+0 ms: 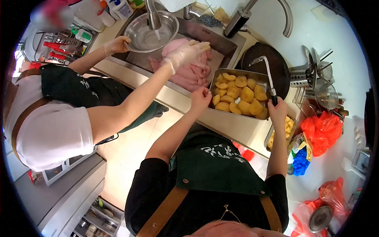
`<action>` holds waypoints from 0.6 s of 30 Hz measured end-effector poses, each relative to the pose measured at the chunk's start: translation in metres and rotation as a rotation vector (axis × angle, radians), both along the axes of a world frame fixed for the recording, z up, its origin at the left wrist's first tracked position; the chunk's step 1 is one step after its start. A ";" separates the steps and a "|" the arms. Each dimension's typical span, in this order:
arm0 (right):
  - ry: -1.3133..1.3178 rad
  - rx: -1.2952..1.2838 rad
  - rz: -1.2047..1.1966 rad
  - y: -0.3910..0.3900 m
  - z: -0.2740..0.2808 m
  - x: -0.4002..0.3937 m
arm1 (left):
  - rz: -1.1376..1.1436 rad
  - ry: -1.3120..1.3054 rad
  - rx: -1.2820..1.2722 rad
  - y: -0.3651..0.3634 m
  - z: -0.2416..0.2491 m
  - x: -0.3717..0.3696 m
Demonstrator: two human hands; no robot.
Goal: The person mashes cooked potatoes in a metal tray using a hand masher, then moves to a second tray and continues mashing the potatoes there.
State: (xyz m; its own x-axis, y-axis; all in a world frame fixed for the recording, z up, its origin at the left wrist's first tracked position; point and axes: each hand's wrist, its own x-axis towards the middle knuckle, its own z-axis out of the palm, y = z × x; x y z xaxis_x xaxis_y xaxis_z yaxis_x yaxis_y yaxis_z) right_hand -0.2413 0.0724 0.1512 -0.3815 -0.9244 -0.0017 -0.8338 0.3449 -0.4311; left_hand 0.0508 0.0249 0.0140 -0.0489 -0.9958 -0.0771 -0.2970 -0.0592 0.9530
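Observation:
My left hand (201, 98) is closed at the left edge of a rectangular metal tray (241, 115), with thumb and fingertips pinched on its rim. Peeled, cut potatoes (246, 94) fill the tray. At the tray's right side, my right hand (278, 108) is wrapped round the black handle of a thin tool (271, 77) with a pale shaft and a bent end; its exact kind I cannot make out. That hand is also close against the tray's right rim. Below it, a smaller tray (268, 145) holds yellow cut pieces, partly hidden by my right forearm.
On the left, a co-worker's gloved hand (187, 55) is over pink raw meat (189, 75) in the sink (227, 61). Their other hand holds a steel bowl (172, 29) under the faucet (154, 17). A dark round pan (282, 59) and a utensil holder (298, 79) stand behind the tray.

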 end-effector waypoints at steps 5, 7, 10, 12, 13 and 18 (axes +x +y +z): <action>-0.037 -0.009 -0.013 0.001 -0.008 0.001 | -0.013 -0.061 -0.018 -0.009 0.003 0.002; -0.057 -0.061 -0.036 0.013 -0.022 0.003 | -0.003 -0.104 -0.129 -0.011 0.001 0.000; -0.104 -0.201 -0.056 0.044 -0.054 0.009 | -0.052 -0.160 -0.183 -0.008 0.010 0.002; -0.156 -0.308 -0.108 0.065 -0.067 0.018 | -0.093 -0.150 -0.289 0.000 0.021 0.001; -0.156 -0.283 -0.162 0.078 -0.070 0.021 | -0.116 -0.146 -0.343 0.005 0.024 0.000; -0.136 -0.227 -0.365 0.150 -0.112 0.017 | -0.274 -0.125 -0.310 0.034 0.008 -0.013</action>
